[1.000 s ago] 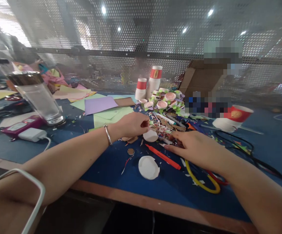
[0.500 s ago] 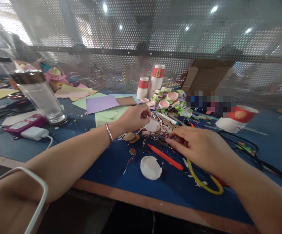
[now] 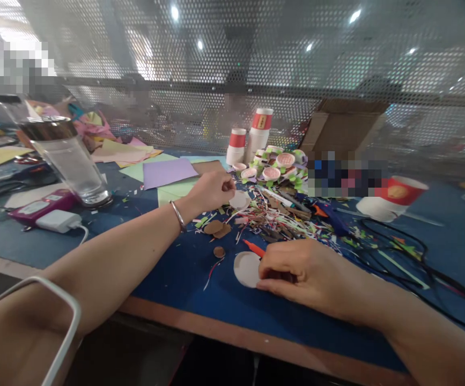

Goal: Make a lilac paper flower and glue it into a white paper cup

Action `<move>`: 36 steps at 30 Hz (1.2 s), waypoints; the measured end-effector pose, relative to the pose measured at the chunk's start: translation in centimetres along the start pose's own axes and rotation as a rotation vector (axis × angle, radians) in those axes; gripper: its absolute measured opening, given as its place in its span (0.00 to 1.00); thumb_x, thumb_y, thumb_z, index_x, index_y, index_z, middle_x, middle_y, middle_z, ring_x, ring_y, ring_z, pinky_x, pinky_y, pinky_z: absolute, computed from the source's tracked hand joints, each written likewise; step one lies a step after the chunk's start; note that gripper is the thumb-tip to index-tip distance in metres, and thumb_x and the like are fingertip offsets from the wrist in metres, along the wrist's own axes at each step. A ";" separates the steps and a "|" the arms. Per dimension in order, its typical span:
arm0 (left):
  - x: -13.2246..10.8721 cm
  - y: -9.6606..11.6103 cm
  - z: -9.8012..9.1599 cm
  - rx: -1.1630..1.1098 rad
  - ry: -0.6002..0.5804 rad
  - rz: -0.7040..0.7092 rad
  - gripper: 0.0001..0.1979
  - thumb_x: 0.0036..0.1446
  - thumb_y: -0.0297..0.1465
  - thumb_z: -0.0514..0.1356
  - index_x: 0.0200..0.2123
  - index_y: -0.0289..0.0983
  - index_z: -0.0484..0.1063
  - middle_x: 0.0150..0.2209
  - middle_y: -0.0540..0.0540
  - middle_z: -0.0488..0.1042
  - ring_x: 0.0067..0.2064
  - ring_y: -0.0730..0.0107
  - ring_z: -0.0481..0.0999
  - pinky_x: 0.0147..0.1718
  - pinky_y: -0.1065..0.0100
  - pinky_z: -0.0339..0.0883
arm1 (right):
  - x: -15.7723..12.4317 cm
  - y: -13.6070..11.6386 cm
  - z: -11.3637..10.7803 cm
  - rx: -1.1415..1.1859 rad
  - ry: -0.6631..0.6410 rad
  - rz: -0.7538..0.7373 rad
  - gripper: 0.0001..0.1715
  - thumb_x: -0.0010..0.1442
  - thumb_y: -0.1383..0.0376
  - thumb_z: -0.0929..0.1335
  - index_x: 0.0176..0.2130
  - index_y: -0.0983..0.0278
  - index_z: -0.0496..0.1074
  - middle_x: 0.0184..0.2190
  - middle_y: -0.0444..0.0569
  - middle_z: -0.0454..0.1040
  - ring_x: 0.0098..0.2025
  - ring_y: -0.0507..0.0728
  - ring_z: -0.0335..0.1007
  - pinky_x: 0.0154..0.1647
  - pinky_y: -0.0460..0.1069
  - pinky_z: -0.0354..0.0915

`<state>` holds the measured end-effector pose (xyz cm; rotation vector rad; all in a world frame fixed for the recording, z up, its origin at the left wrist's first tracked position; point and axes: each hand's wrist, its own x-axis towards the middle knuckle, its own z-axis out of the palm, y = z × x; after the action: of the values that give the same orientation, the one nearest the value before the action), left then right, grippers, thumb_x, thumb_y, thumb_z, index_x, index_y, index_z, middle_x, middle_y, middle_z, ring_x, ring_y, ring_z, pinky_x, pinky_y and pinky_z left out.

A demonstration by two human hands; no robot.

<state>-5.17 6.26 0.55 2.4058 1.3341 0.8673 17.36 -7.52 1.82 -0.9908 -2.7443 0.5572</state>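
My left hand, with a silver bangle at the wrist, has its fingers curled in a pinch at the rim of a small white paper disc. Nearer the table's front edge, my right hand pinches the right edge of a second white paper disc, its fingertips partly hidden. A red-orange pen shows only its tip end; the right hand covers the rest. Brown cardboard discs and a small brown round piece lie between the two hands.
Paper scraps litter the middle. Behind stand stacked paper cups and a pile of decorated round pieces. Leftward are a glass bottle, a purple power strip and coloured paper. Black cables and tipped cups lie rightward.
My right hand has come from the scrap pile toward me and closed on the near disc's edge, covering most of the pen. My left hand and its disc have shifted slightly left.
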 end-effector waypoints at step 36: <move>3.5 -5.7 -6.9 0.257 0.079 -0.318 0.13 0.58 0.29 0.63 0.47 0.36 0.78 0.46 0.40 0.79 0.47 0.56 0.77 0.46 0.58 0.71 | -0.5 6.9 -4.5 0.051 0.478 0.599 0.17 0.63 0.51 0.65 0.36 0.61 0.75 0.22 0.46 0.77 0.21 0.58 0.74 0.27 0.51 0.65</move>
<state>-11.89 11.91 4.51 2.2601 1.8968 0.7471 22.98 -1.66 3.14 -1.6859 -1.9955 0.3919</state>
